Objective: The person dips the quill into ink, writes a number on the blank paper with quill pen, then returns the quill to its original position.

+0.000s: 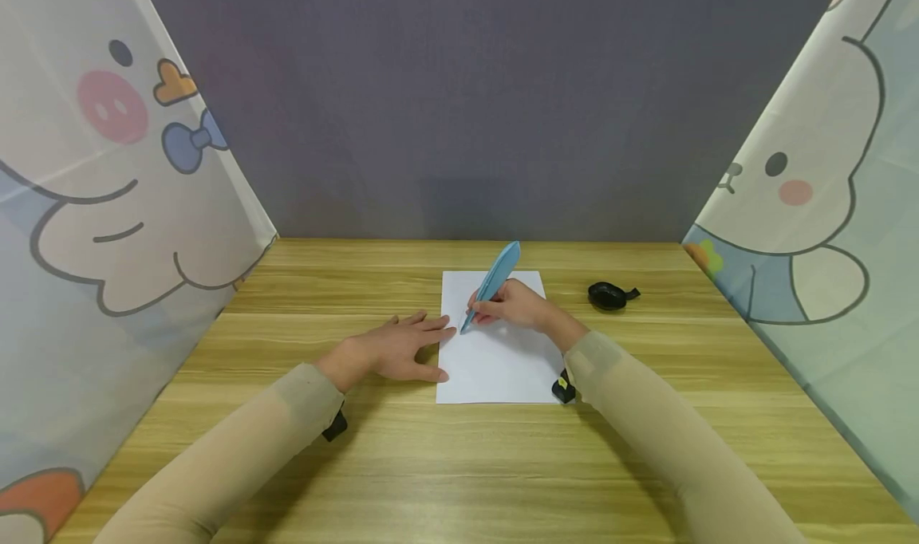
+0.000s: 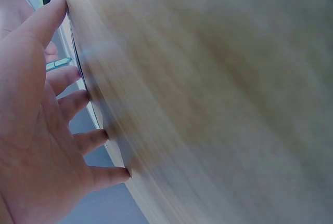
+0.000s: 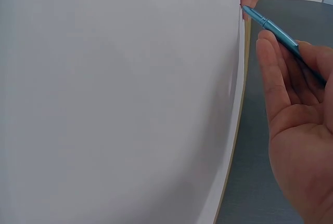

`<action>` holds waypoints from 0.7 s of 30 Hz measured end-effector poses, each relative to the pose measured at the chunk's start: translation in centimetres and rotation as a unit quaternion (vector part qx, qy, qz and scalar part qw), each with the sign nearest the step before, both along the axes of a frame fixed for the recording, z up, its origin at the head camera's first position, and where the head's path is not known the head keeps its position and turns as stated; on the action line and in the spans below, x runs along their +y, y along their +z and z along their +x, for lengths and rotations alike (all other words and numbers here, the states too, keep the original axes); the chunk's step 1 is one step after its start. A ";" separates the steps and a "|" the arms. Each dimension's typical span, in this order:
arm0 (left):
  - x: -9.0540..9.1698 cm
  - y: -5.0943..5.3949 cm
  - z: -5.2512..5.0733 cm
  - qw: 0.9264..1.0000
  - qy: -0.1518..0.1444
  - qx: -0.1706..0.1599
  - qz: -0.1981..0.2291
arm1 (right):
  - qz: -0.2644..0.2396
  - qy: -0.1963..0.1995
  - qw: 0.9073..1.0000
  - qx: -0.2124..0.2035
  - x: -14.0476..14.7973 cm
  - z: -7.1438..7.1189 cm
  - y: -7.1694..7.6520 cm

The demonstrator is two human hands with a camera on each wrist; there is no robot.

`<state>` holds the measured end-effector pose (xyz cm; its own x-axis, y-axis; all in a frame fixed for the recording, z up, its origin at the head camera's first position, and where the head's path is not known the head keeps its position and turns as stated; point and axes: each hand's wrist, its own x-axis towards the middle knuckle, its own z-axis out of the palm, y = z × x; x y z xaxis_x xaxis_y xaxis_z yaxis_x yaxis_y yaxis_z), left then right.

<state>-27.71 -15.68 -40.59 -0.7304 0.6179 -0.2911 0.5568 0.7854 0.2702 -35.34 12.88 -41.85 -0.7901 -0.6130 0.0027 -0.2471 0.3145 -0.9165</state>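
Note:
A white sheet of paper (image 1: 495,372) lies on the wooden table. My right hand (image 1: 513,305) grips a blue feather-shaped pen (image 1: 498,273) over the upper part of the sheet. The pen tilts up to the right, its tip at or very near the paper. In the right wrist view the pen's shiny blue barrel (image 3: 278,34) sits between thumb and fingers. My left hand (image 1: 398,348) is spread at the sheet's left edge, fingertips touching down there. The left wrist view shows that hand (image 2: 36,115) with straight, parted fingers. No writing can be made out.
A round black object with a short tab (image 1: 606,296) lies on the table (image 1: 402,464) to the right of the paper. A grey panel (image 1: 474,113) stands behind, with cartoon-printed cloths on the left (image 1: 65,241) and right (image 1: 826,209).

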 end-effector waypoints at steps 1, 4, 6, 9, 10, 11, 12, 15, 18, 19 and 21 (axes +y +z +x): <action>0.0 0.0 0.0 1.000 0.000 0.000 0.000 | 0.002 0.000 1.000 -0.001 0.0 0.1 0.0; 0.0 -0.1 0.0 1.000 0.000 0.000 0.001 | 0.008 -0.001 1.000 -0.007 0.1 0.5 0.2; 0.0 -0.1 0.0 1.000 -0.001 0.001 0.001 | 0.012 -0.001 1.000 -0.010 0.2 0.7 0.3; 0.0 -0.1 0.0 1.000 0.001 0.001 0.001 | 0.018 0.004 1.000 -0.011 0.3 1.0 0.3; 0.0 -0.1 0.0 1.000 0.001 0.001 0.002 | 0.019 0.006 1.000 -0.011 0.4 1.1 0.3; 0.0 -0.1 0.0 1.000 0.002 0.001 0.003 | 0.020 0.009 1.000 -0.011 0.4 1.2 0.3; 0.0 -0.2 0.0 1.000 0.002 0.001 0.003 | 0.019 0.011 1.000 -0.012 0.4 1.4 0.4; 0.0 -0.2 0.0 1.000 0.001 0.002 0.004 | 0.017 0.016 1.000 -0.014 0.6 1.7 0.4; -0.1 -0.2 0.0 1.000 0.000 0.002 0.004 | 0.015 0.021 1.000 -0.016 0.7 2.0 0.5; 0.0 -0.2 0.0 1.000 -0.001 0.002 0.004 | 0.016 0.024 0.999 -0.016 0.8 2.1 0.5; 0.0 -0.2 0.0 1.000 -0.001 0.002 0.004 | 0.016 0.029 0.999 -0.018 0.9 2.2 0.5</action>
<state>-27.73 -15.73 -40.80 -0.7304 0.6215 -0.2833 0.5591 0.7822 0.2749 -33.09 13.74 -41.36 -0.7528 -0.6566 -0.0459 -0.2320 0.3299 -0.9151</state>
